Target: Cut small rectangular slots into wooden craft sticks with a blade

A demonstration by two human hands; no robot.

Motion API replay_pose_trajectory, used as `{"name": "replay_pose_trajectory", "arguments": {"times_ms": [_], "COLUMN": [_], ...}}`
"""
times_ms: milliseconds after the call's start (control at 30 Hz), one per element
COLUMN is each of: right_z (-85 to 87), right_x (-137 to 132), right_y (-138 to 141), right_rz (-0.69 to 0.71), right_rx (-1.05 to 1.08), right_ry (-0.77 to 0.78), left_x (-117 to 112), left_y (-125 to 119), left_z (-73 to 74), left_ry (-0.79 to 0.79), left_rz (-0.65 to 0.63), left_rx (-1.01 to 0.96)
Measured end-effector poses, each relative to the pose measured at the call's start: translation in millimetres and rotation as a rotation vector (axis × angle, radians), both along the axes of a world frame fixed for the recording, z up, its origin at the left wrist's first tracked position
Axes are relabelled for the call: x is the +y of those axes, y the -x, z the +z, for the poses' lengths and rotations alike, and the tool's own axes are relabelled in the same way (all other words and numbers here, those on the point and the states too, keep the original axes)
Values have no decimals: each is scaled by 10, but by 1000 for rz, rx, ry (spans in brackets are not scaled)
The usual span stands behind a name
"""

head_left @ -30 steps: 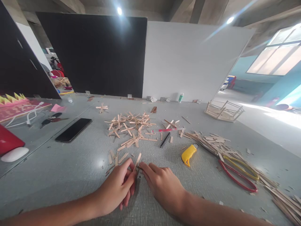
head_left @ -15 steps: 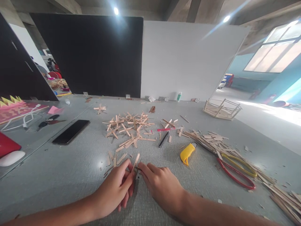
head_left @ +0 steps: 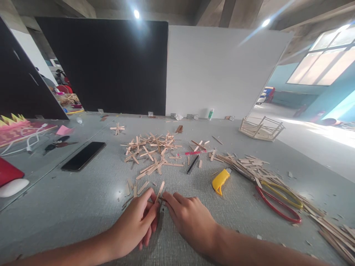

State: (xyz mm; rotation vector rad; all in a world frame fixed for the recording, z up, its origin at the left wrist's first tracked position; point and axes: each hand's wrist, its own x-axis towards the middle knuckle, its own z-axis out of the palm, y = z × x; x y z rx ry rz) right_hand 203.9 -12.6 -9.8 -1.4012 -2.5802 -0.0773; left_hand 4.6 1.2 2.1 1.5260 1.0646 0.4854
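My left hand [head_left: 138, 221] and my right hand [head_left: 190, 218] meet low in the middle of the grey table [head_left: 83, 199]. Both pinch the same pale wooden craft stick [head_left: 160, 190], which slants up and away from the fingertips. The left fingers curl under it; the right forefinger and thumb press on its near end. Just beyond the hands lie a few loose short sticks [head_left: 135, 187]. Farther back sits a heap of crossed sticks [head_left: 151, 149].
A yellow utility knife [head_left: 220, 181] lies right of the hands, with red and yellow loops [head_left: 280, 201] and a long pile of sticks [head_left: 249, 166] beyond. A black phone [head_left: 83, 156] lies left, a stick frame [head_left: 260, 128] stands back right, and a black pen [head_left: 193, 164] lies mid-table.
The hands stay pinched on the stick in nearly the same place. The view has shifted slightly, so everything sits a little lower left.
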Motion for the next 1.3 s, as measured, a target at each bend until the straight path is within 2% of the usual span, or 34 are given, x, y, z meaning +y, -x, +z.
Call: {"name": "replay_pose_trajectory", "arguments": {"times_ms": [1300], "right_z": [17], "right_x": [5], "right_y": [17], "right_rz": [1], "right_rx": [11], "right_ry": [-9], "left_x": [-4], "left_y": [0], "left_z": [-6], "left_ry": [-12], "left_rz": [-3], "left_rx": [5]}}
